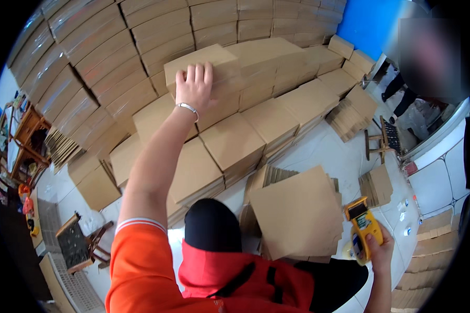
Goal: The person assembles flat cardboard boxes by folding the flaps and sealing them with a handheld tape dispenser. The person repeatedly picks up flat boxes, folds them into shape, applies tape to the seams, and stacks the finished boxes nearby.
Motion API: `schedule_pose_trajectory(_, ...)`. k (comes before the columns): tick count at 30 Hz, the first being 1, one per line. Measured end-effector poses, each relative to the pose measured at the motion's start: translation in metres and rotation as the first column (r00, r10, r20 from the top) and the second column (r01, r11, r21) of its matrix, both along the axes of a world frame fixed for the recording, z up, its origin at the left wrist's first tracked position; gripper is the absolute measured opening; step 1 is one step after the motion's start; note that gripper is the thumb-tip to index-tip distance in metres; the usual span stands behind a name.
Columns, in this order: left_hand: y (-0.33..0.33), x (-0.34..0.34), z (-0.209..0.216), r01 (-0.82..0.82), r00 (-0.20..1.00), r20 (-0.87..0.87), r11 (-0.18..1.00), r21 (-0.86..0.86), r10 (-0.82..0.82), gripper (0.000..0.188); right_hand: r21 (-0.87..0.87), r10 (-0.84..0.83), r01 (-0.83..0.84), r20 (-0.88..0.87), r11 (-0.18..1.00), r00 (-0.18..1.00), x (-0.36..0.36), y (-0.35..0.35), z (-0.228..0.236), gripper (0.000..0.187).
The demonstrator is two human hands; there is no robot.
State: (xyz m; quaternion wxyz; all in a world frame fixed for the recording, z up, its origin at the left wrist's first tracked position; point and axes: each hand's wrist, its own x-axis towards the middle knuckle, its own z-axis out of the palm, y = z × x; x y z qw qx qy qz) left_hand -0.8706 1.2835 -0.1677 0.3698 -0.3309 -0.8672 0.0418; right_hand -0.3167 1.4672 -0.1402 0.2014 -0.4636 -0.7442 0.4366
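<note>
My left hand (194, 86) reaches far forward, its fingers apart and laid against a brown cardboard box (219, 56) on the stacked row. The thumb is mostly hidden. A bracelet circles that wrist. Low on the right, my right hand (379, 248) grips a yellow tape dispenser (368, 229) carrying a roll of tape. Just left of the dispenser lies a flat cardboard sheet (297, 214), on top of a pile of folded cartons.
Stacked boxes (104, 62) form a wall at the back, with lower rows (232, 141) before it. Small stools stand at left (78, 245) and right (386, 135). Flattened cartons (425, 261) pile at the right edge. Another person (402, 96) is at the far right.
</note>
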Motion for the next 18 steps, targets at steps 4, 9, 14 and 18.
schedule_pose_trajectory(4,0.037,-0.033,-0.051,-0.086,0.995,-0.049,0.992,-0.088,0.082,0.098,-0.091,0.002,-0.006,-0.043,0.996,0.999,-0.002,-0.015,0.002,0.052)
schedule_pose_trajectory(9,0.068,-0.05,-0.085,-0.151,0.986,-0.084,0.987,-0.059,0.146,0.091,-0.085,-0.047,0.042,-0.067,0.996,0.997,0.01,-0.018,-0.01,0.052)
schedule_pose_trajectory(14,0.085,0.014,-0.08,0.214,0.977,-0.067,0.95,0.228,-0.204,0.079,-0.333,-0.264,0.175,-0.246,0.927,0.933,0.019,-0.016,-0.03,0.046)
schedule_pose_trajectory(18,0.107,0.175,-0.097,0.525,0.472,0.83,0.851,0.005,-0.297,0.102,-0.653,-0.497,0.093,-0.468,0.752,0.731,0.019,-0.019,-0.045,0.049)
